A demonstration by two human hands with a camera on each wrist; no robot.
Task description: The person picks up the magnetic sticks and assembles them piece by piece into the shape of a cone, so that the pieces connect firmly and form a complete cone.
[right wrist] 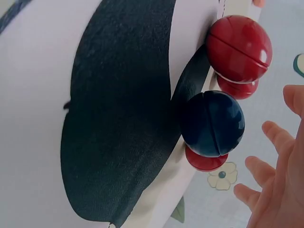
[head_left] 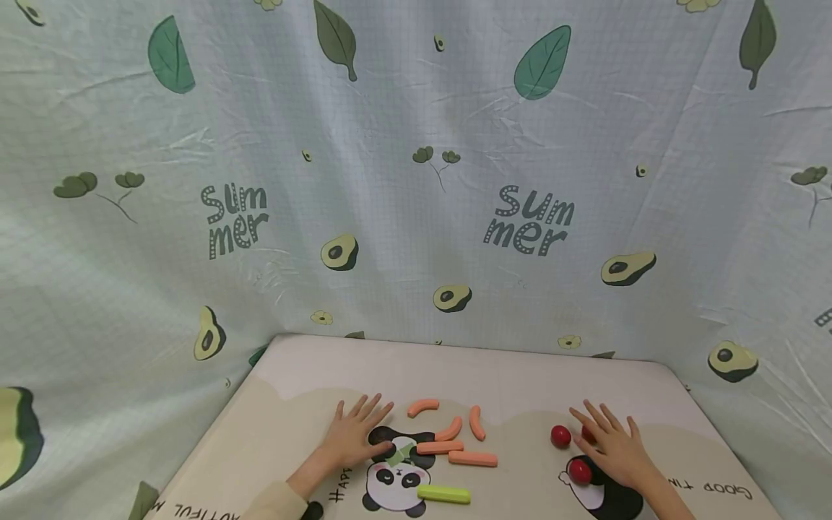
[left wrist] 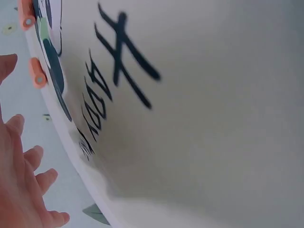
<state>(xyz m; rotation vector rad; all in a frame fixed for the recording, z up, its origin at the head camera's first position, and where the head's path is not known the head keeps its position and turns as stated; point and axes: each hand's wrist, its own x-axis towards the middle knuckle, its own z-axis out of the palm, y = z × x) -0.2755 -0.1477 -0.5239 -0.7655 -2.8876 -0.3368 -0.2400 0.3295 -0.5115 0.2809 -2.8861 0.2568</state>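
Observation:
My left hand (head_left: 354, 437) is spread with straight fingers over the tablecloth, its thumb near a printed panda. Just right of it are curved orange pieces (head_left: 448, 430) and straight orange sticks (head_left: 472, 458), with a lime-green stick (head_left: 444, 494) nearer me. In the left wrist view, orange stick ends (left wrist: 38, 73) show beyond the thumb. On the right, my other hand (head_left: 614, 451) is also spread, beside red balls (head_left: 560, 436), one partly covered by its fingers. The right wrist view shows a grooved red ball (right wrist: 240, 50) and a dark blue ball (right wrist: 213, 123), with more red behind them. Neither hand holds anything.
The table (head_left: 520, 383) has a pale printed cover with pandas and lettering. A hanging curtain (head_left: 390, 217) with leaf and avocado prints stands behind it and at both sides.

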